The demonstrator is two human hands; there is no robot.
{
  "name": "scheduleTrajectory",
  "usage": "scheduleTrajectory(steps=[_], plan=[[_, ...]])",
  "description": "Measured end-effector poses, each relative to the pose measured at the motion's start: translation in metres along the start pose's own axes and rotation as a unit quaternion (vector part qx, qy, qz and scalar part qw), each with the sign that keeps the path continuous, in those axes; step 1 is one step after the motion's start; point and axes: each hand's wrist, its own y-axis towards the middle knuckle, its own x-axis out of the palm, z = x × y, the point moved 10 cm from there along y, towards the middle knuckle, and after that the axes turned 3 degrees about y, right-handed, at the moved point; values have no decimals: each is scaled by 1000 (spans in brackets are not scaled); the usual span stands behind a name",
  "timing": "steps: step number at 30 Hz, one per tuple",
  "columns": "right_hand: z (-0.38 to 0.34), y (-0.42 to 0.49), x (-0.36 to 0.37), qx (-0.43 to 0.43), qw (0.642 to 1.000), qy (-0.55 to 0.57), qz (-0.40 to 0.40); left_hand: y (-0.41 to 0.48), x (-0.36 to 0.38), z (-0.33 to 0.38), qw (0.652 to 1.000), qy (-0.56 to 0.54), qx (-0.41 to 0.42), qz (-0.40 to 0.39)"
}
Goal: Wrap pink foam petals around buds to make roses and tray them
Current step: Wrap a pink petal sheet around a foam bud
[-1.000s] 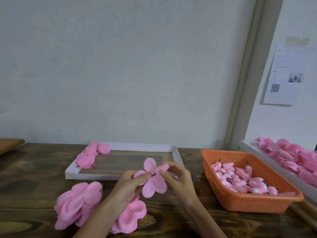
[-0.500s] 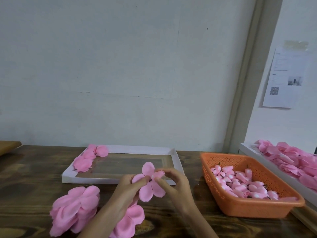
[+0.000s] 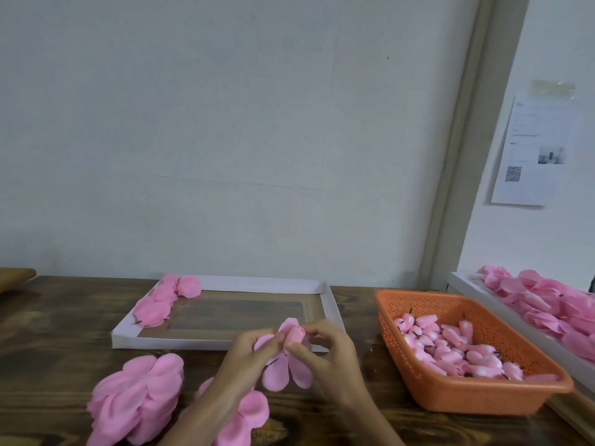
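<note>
While the stack of loose petals (image 3: 138, 397) lies at the left of the wooden table (image 3: 64, 333) and a few finished roses (image 3: 161, 300) line the left end of the white tray (image 3: 225, 344) behind it, the work goes on just in front of that tray's near rim. The left hand (image 3: 248, 352) curls its fingers round the petal piece (image 3: 286, 368), held above the table. A second ago that piece was spread open like a flat flower, with one petal standing up; now its upper petals are drawn in against the bud (image 3: 296, 334), and only two lower lobes hang free. The right hand (image 3: 328, 349) meets it from the other side, thumb and forefinger pinching the folded top (how tightly, I cannot tell). So the wrap looks begun but not closed, and the rose is not ready for the tray. Further right, the orange basket (image 3: 483, 403) holds the spare buds (image 3: 450, 346), and another tray (image 3: 463, 281) of pink petals lies at the table's edge.
</note>
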Motion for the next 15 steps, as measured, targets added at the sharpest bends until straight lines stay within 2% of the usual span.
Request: scheduleTrajectory(steps=[4,12,15], plan=[[-6,0,-4,-16,1000,11,10,-1,3,10,999,-10,40,-16],[-8,0,-2,-5,997,75,-6,-7,11,7,995,-58,1,-79],[-9,0,1,-11,997,72,-17,-9,16,13,993,-41,37,-107]])
